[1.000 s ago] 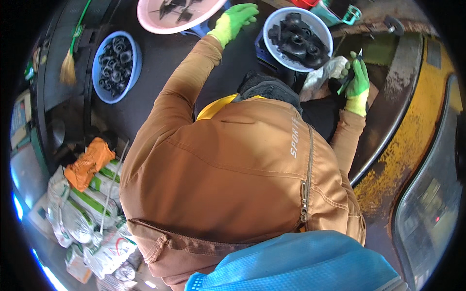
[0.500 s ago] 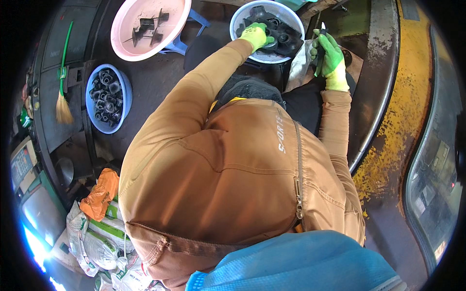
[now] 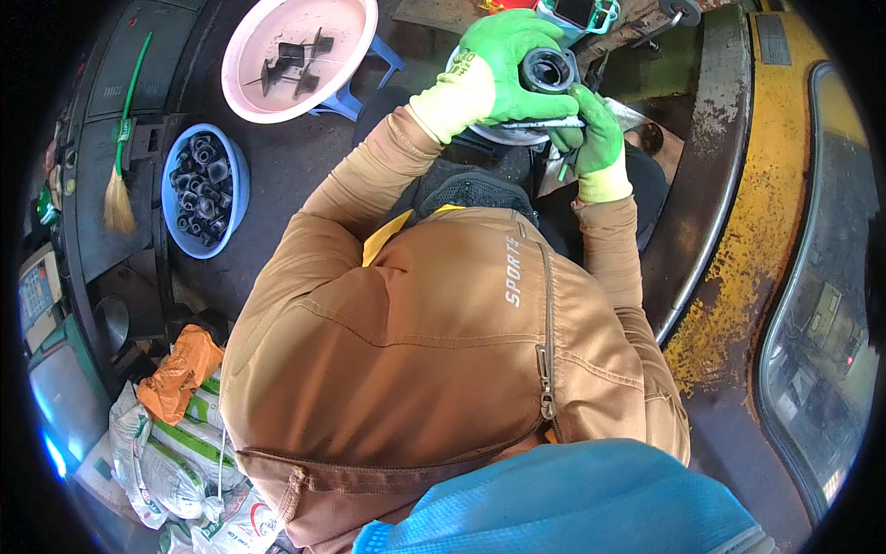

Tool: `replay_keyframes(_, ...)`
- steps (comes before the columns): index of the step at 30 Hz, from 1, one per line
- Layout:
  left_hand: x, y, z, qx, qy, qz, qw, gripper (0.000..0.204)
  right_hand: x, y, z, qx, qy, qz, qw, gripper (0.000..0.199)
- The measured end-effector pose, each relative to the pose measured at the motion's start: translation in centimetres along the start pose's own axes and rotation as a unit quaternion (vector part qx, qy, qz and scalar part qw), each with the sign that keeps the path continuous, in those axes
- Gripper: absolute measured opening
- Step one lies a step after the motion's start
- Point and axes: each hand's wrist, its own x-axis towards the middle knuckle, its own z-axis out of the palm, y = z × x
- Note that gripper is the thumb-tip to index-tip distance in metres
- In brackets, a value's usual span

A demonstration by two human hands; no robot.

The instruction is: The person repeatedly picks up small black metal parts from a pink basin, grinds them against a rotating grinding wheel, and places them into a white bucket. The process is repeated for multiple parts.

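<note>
My left hand (image 3: 498, 60), in a green glove, grips a round black ring-shaped part (image 3: 547, 70) and holds it up over a white bowl (image 3: 503, 137). The bowl is mostly hidden behind both hands. My right hand (image 3: 598, 129), also green-gloved, sits just below and right of the part. It pinches a thin metal tool (image 3: 544, 122) whose tip points left under the part, against my left glove. My brown jacket sleeves lead up to both hands.
A pink basin (image 3: 346, 69) with a few black pieces rests on a blue stool (image 3: 383, 66) at the top left. A blue basin (image 3: 238, 175) holds several black tubular parts. A green-handled broom (image 3: 120, 189), an orange bag (image 3: 175, 374) and white sacks (image 3: 171, 466) lie left. A worn yellow metal edge (image 3: 738, 305) curves along the right.
My left hand moved from the pink basin to the white bowl and lifted out a black round part. My right hand came in beneath it with the thin tool.
</note>
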Motion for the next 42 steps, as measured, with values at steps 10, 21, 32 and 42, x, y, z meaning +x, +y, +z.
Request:
replay_keyframes(10,-0.9,4.1,0.4,-0.268,0.023,-0.217,0.938,0.048,0.2,5.7,-0.2,-0.350,-0.004,-0.401,0.847,0.041)
replay_keyframes(21,-1.7,5.9,1.6,-0.181,0.070,-0.098,0.976,0.051,-1.2,1.8,3.5,-0.355,-0.005,-0.360,0.863,0.038)
replay_keyframes(32,-0.6,5.0,-0.4,-0.271,-0.062,0.001,0.961,0.042,-4.7,-1.9,3.7,-0.416,-0.140,-0.261,0.860,0.053)
replay_keyframes(42,0.6,3.6,-0.2,-0.518,-0.367,-0.007,0.773,0.055,-5.2,-0.3,1.0,-0.383,-0.226,-0.178,0.878,0.058)
